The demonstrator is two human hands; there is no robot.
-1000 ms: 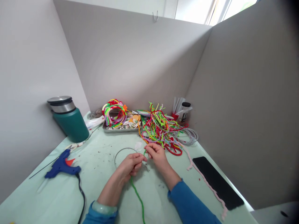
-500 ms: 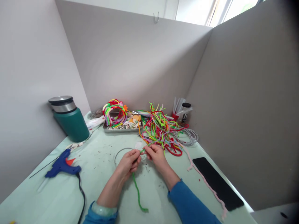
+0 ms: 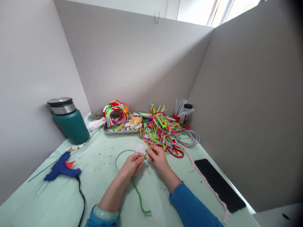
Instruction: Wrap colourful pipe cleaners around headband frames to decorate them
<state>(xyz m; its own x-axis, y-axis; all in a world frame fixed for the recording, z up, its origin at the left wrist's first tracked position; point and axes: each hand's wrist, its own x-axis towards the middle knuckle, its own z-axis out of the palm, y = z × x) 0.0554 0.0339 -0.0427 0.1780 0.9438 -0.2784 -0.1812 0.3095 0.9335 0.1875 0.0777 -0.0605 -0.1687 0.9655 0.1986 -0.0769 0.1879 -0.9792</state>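
My left hand is closed in a pinch on a green pipe cleaner, whose loose tail hangs down and lies curled on the table. Close beside it, my right hand pinches the same green strand, a short piece of which shows between the fingertips. A thin grey wire hoop curves out to the left from behind my left hand. How the strand and the wire meet is hidden by the fingers. Just beyond my right hand lies a tangled pile of colourful pipe cleaners.
At left are a blue glue gun with a black cord and a green bottle. Behind stands a metal tray of small pieces with colourful wrapped hoops. At right lie a grey wire coil, a pink strand and a black slab.
My left fingertips have shifted slightly up and right, nearer my right fingers. The green piece between them now stands steeper. The whole view has drifted slightly.
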